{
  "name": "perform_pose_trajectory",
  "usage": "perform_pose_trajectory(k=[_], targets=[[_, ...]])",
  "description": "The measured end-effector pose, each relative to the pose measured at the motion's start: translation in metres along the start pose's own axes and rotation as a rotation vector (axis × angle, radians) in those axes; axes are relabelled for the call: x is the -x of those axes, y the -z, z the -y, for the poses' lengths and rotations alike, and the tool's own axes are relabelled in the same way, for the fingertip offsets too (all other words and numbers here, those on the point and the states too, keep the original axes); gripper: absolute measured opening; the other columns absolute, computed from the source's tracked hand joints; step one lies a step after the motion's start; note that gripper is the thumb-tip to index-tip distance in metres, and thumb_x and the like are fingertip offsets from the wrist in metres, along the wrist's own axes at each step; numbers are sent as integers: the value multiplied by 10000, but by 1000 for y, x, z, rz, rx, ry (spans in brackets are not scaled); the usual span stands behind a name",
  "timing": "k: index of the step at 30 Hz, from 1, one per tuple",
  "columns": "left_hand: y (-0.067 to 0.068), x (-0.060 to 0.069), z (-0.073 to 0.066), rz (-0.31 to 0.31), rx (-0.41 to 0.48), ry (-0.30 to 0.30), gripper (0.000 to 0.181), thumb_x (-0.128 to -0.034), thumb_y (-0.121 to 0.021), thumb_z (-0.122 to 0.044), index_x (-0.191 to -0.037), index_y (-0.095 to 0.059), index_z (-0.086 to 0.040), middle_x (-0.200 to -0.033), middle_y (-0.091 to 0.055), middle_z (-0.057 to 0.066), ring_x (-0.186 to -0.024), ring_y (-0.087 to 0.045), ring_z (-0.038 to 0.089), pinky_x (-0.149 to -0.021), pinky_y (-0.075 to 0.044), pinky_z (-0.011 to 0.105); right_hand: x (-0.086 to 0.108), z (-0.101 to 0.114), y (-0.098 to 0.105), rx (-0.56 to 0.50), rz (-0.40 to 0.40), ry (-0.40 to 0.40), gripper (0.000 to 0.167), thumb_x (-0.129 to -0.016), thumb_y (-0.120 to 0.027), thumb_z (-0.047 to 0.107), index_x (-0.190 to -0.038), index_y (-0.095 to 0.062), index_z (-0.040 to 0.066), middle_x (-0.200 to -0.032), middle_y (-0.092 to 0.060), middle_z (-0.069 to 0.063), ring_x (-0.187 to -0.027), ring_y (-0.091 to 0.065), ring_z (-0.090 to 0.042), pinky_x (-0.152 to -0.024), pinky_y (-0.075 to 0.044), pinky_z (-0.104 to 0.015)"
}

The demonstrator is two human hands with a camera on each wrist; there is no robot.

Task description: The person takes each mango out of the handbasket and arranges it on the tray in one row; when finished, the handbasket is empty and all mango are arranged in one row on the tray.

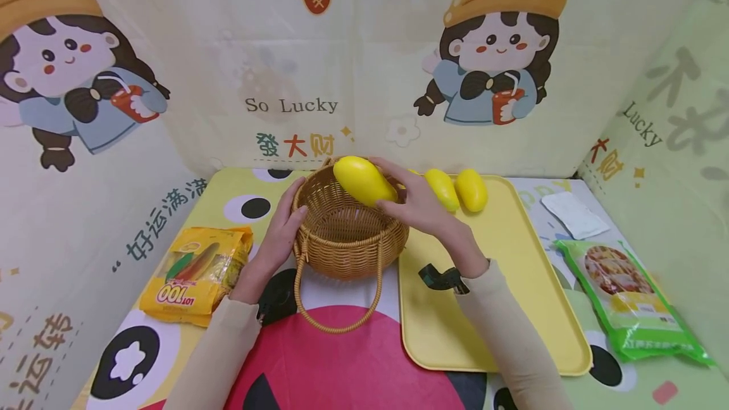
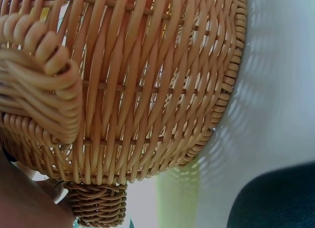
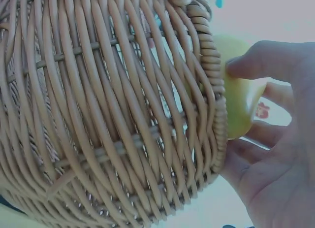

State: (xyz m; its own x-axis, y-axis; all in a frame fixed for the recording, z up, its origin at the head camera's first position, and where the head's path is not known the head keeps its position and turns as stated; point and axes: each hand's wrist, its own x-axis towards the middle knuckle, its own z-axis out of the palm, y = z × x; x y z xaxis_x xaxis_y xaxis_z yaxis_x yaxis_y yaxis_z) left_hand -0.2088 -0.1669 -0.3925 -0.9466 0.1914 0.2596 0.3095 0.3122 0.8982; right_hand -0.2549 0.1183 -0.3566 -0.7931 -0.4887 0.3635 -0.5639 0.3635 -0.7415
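A round wicker basket (image 1: pixel 347 258) stands in front of me, its loop handle folded down toward me. My left hand (image 1: pixel 279 229) grips its left rim; the left wrist view shows the woven basket wall (image 2: pixel 147 90) close up. A yellow mango (image 1: pixel 361 179) is above the basket's opening, over the far right rim, between the thumb and fingers of my right hand (image 1: pixel 418 201). The right wrist view also shows this mango (image 3: pixel 236 100) just past the rim. Two more mangoes (image 1: pixel 441 188) lie at the far end of a yellow tray (image 1: pixel 484 309), with another partly hidden behind my right hand.
To the left lies a yellow snack bag (image 1: pixel 196 274). Right of the tray are a green food packet (image 1: pixel 632 299) and a small white sachet (image 1: pixel 575 215). A printed cloth backdrop (image 1: pixel 364 68) rises behind and at both sides.
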Motion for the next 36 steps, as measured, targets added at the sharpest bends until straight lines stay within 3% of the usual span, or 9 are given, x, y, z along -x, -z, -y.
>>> perform_pose_trajectory(k=[2,6,10,18,29,33,36], targets=[[0,0,0,4,-1,1,580,-1043,-391,-154,-1586,-198,-89,-1640,-203,123,-1502,-230,310,-1221,-211,552,3,-1,2,-32,-23,-6,747,-866,-694,94,-1494,-412,384,-1402,-576,-28,-1157,-597,-254,-870,-581,-431],[1,1,2,0,-1,9,584,-1042,-393,-161,-1588,-196,-101,-1641,-199,118,-1502,-228,307,-1219,-213,556,8,-1,6,-23,-42,-15,740,-878,-695,109,-1509,-401,361,-1388,-588,-71,-1169,-607,-273,-913,-574,-446],[3,3,4,-5,11,12,587,-1042,-390,-170,-1591,-190,-109,-1643,-190,110,-1503,-224,302,-1219,-214,557,10,-2,12,-9,-76,-16,739,-878,-711,126,-1514,-401,341,-1361,-608,-84,-1163,-617,-253,-922,-571,-453],[2,1,2,-4,24,-2,581,-1043,-384,-145,-1590,-192,-111,-1642,-189,120,-1503,-223,311,-1221,-210,552,18,-10,27,-77,-149,-63,722,-893,-725,148,-1514,-403,327,-1395,-580,-93,-1184,-613,-274,-942,-558,-467],[1,-1,1,4,2,-10,587,-1041,-390,-148,-1588,-186,-82,-1638,-193,140,-1499,-226,326,-1212,-215,578,26,-25,42,-103,-227,-125,714,-902,-718,140,-1513,-404,334,-1378,-584,-124,-1200,-602,-287,-907,-548,-239],[0,-1,1,3,5,-12,588,-1038,-390,-135,-1587,-188,-78,-1636,-195,144,-1499,-226,332,-1211,-215,579,29,-30,48,-114,-254,-151,709,-911,-706,145,-1519,-393,329,-1388,-581,-127,-1214,-595,-287,-969,-540,-318],[-1,-1,1,1,5,-15,588,-1033,-391,-114,-1585,-192,-74,-1634,-199,148,-1498,-228,334,-1211,-215,577,31,-34,52,-107,-274,-175,699,-916,-703,170,-1520,-391,331,-1395,-578,-123,-1216,-589,-290,-1018,-516,-460]])
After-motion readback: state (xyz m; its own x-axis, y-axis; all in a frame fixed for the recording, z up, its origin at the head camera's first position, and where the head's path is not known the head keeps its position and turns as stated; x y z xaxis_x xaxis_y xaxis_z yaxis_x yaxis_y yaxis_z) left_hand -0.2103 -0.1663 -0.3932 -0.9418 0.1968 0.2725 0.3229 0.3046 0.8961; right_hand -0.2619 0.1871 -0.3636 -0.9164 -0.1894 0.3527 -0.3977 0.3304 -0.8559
